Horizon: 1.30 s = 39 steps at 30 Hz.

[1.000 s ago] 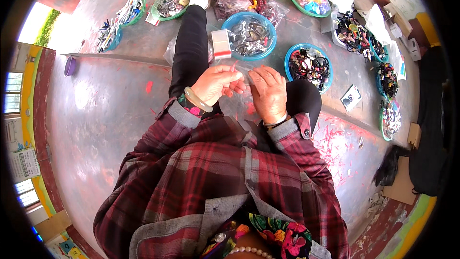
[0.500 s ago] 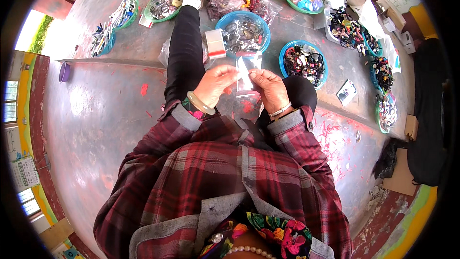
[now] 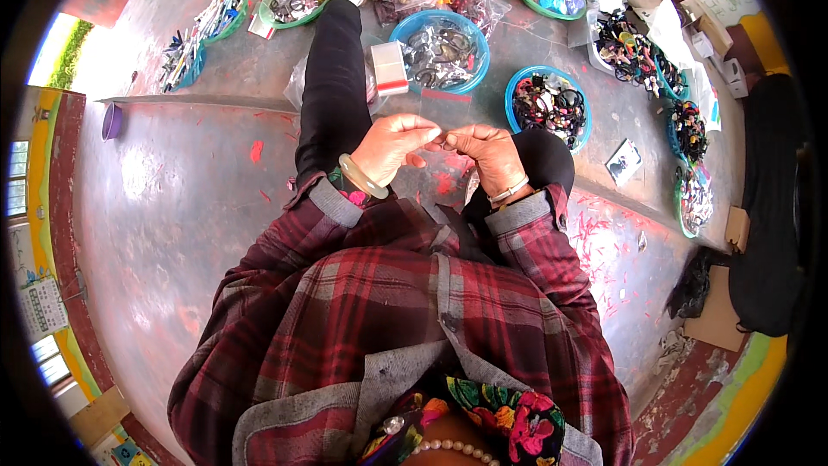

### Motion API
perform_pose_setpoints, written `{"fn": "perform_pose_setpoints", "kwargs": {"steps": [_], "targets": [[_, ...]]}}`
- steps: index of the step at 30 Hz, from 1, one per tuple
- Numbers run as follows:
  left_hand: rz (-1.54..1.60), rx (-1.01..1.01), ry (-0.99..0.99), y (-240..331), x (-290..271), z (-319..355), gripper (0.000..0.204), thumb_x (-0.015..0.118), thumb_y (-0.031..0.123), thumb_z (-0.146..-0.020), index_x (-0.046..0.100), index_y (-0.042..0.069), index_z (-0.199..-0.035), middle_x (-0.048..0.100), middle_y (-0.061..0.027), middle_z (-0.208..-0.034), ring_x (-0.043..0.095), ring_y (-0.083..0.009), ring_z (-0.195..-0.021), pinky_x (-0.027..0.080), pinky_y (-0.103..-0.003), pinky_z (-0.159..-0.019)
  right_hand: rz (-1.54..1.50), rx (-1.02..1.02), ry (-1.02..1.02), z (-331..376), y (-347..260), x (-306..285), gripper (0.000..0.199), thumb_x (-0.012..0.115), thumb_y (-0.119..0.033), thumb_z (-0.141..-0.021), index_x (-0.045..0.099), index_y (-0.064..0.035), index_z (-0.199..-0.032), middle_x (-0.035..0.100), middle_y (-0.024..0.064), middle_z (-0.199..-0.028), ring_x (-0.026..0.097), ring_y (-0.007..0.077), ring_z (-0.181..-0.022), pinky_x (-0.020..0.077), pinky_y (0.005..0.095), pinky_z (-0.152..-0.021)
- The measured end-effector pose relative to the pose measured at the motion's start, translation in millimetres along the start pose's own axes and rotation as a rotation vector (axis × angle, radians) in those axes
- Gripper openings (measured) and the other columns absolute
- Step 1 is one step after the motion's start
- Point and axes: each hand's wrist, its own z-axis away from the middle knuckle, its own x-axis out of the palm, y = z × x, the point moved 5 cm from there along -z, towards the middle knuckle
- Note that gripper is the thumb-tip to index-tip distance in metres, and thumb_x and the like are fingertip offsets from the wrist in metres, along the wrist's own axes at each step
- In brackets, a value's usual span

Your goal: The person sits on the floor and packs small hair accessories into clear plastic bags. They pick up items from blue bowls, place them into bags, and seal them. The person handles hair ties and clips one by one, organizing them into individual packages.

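A small clear plastic bag with a thin red line along its far edge [image 3: 446, 97] shows just beyond my fingers. My left hand [image 3: 392, 148] is closed in a pinch, thumb and forefinger meeting my right fingertips. My right hand [image 3: 490, 154] pinches at the same spot. Both grip the bag's near side; whether anything small lies between the fingertips is too small to tell. Past the bag stands a blue basin [image 3: 483, 50] of small packaged items in clear bags. A white stack of bags with a red band [image 3: 389, 67] leans beside it.
A blue basin [image 3: 512, 103] of dark hair ties and trinkets stands right of my hands. Green baskets [image 3: 293, 24] and more containers line the far side. My outstretched leg [image 3: 332, 78] lies to the left. A step edge [image 3: 216, 105] crosses the floor, and red scraps [image 3: 595, 242] litter the right.
The bag's bright, glaring face between my hands is gone from sight. My fingertips have come together, the left hand shifting slightly right.
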Motion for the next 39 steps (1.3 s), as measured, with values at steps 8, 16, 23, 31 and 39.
{"fn": "perform_pose_setpoints", "kwargs": {"steps": [8, 16, 23, 31, 39], "targets": [[0.022, -0.016, 0.000, -1.8, 3.1, 1.0, 0.020, 0.056, 0.015, -0.087, 0.059, 0.000, -0.100, 0.063, -0.0064, -0.091, 0.060, -0.0127, -0.081, 0.047, -0.019, -0.057, -0.039, -0.010, 0.046, -3.1, 9.0, -9.5, 0.005, 0.066, -0.005, -0.076, 0.066, -0.0011, -0.080, 0.063, 0.0018, -0.071, 0.053, 0.0072, -0.064, 0.0398, 0.0208, -0.062], [0.031, -0.031, -0.018, -2.4, 1.8, 1.4, 0.023, 0.054, 0.016, -0.088, 0.058, -0.001, -0.103, 0.062, -0.0067, -0.093, 0.061, -0.0132, -0.083, 0.047, -0.019, -0.057, -0.068, 0.014, 0.001, -4.6, 12.5, -8.8, 0.006, 0.065, -0.005, -0.077, 0.066, -0.0010, -0.081, 0.064, 0.0027, -0.074, 0.054, 0.0077, -0.068, 0.0407, 0.0209, -0.064], [0.026, -0.028, -0.035, -4.4, 0.5, 1.2, 0.024, 0.054, 0.016, -0.088, 0.058, 0.000, -0.104, 0.062, -0.0065, -0.096, 0.060, -0.0134, -0.085, 0.047, -0.019, -0.058, -0.070, 0.026, -0.020, -2.9, 9.7, -4.0, 0.008, 0.064, -0.005, -0.078, 0.065, 0.0002, -0.084, 0.065, 0.0049, -0.079, 0.056, 0.0088, -0.071, 0.0421, 0.0214, -0.066], [0.011, -0.032, -0.032, -3.3, 1.3, 4.4, 0.025, 0.053, 0.016, -0.088, 0.056, -0.001, -0.106, 0.061, -0.0064, -0.094, 0.060, -0.0140, -0.085, 0.046, -0.020, -0.058, -0.068, 0.007, -0.015, -5.5, 11.9, -6.5, 0.003, 0.066, -0.002, -0.075, 0.063, -0.0022, -0.077, 0.063, 0.0027, -0.073, 0.055, 0.0082, -0.068, 0.0412, 0.0204, -0.064], [0.050, -0.019, -0.013, -5.7, -2.0, 3.0, 0.021, 0.056, 0.016, -0.087, 0.060, -0.001, -0.099, 0.063, -0.0068, -0.089, 0.061, -0.0142, -0.080, 0.046, -0.021, -0.057, -0.128, 0.038, 0.003, -4.6, 12.5, -3.4, 0.004, 0.066, -0.004, -0.076, 0.064, -0.0031, -0.080, 0.064, 0.0026, -0.076, 0.055, 0.0077, -0.068, 0.0411, 0.0203, -0.065]]}}
